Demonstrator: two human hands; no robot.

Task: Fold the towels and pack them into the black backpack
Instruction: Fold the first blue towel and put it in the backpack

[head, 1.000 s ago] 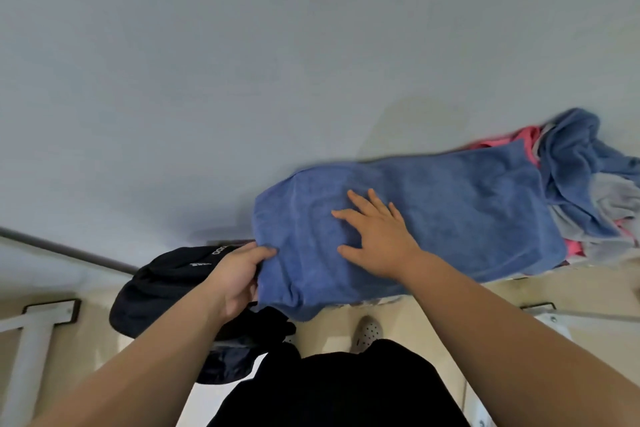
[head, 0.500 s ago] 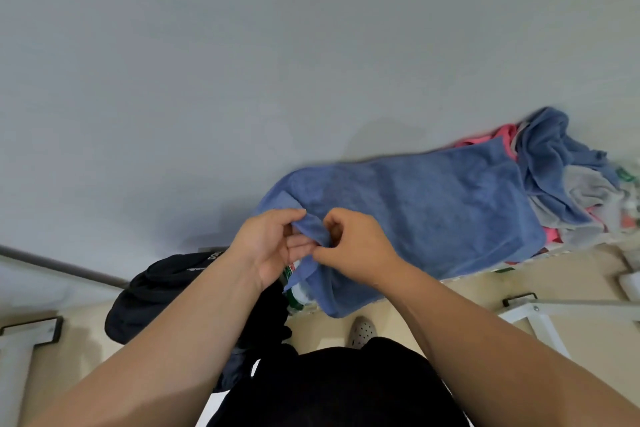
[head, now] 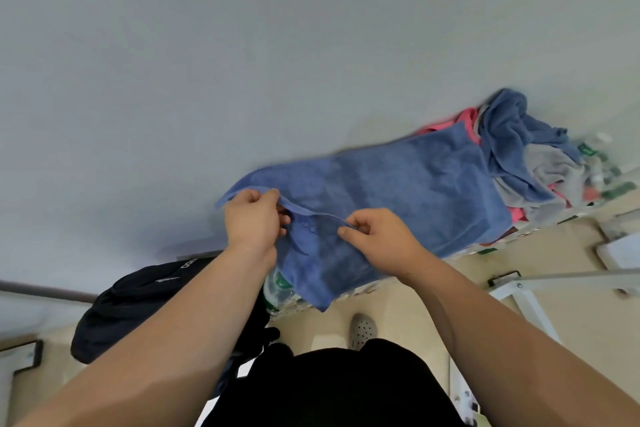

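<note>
A blue towel [head: 408,191] lies spread over the near edge of a pale table [head: 242,62], its lower corner hanging off the edge. My left hand [head: 254,218] pinches the towel's near-left edge and lifts it. My right hand [head: 377,236] pinches the same lifted edge a little to the right. The black backpack [head: 145,302] hangs below the table edge at the left, beside my left forearm. A heap of other towels [head: 530,156], blue, grey and pink, lies at the right end of the blue towel.
White metal frame legs [head: 540,288] stand on the beige floor at the right. Plastic bottles with green caps [head: 280,291] show under the towel's hanging corner. My shoe [head: 362,329] is on the floor below. A dark rail [head: 45,291] runs at the left.
My right hand left the flat towel top and joined my left at the near edge. Both hands then pinched that edge, moved apart along it and raised it.
</note>
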